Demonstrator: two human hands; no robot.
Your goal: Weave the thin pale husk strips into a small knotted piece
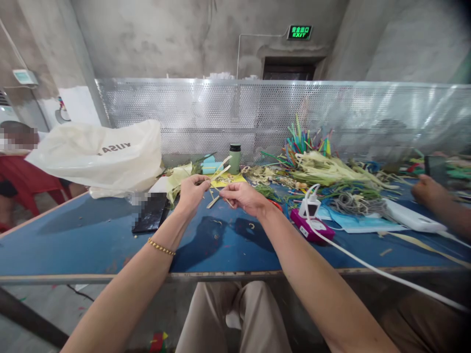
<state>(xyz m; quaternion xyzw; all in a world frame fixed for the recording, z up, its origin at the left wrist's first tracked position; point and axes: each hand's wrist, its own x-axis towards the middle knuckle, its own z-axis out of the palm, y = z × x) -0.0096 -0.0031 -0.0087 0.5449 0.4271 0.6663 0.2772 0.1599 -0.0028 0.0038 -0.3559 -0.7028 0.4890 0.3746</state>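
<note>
"Where are the pale plant-fibre strips (222, 171)?"

"Raised above the blue surface (110, 255), between the two hands. The fingers of the left hand (194, 193) pinch them, and those of the right hand (241, 196) are closed narrowly on a strip too."

"What does the surface carry?"

"A white plastic bag (99, 147) at the far left corner, a green flask (234, 161) near the far edge, pale husks (324, 170) heaped on the right, and a magenta power socket (311, 230) beside the right forearm."

"And the room?"

"A perforated metal screen (176, 108) behind the surface, then a bare concrete wall (154, 39) with a lit exit sign (300, 33). At the left edge stands a red chair (37, 179); at the right, a co-worker's hand (430, 192) holds a dark phone (436, 169)."
</note>
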